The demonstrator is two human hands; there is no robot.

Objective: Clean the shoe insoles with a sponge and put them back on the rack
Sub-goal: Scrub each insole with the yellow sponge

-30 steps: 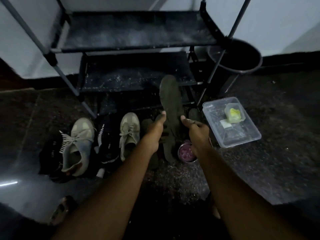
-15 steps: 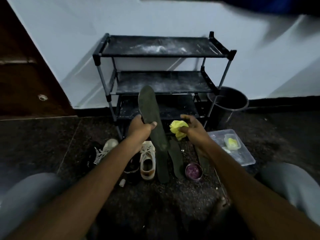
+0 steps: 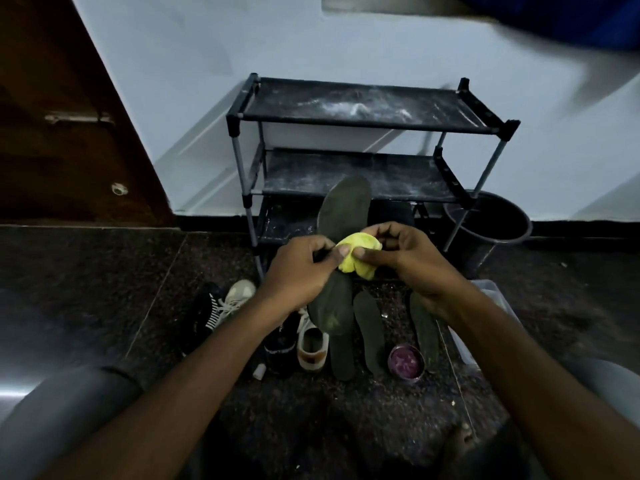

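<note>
Nearest, on the floor, three more insoles (image 3: 369, 329) lie flat beside a small round tin (image 3: 406, 361). Above them the left hand (image 3: 298, 268) grips the held insole (image 3: 346, 206) round its middle, fingers curled on it. Its long way runs up and away: the wide end, likely the toe in this dim light, points high. The right hand (image 3: 412, 261) pinches the yellow sponge (image 3: 356, 258) against the insole's middle, touching the left thumb. So the rubbing should go up or down along it. Behind stands the dusty shoe rack (image 3: 346, 109).
</note>
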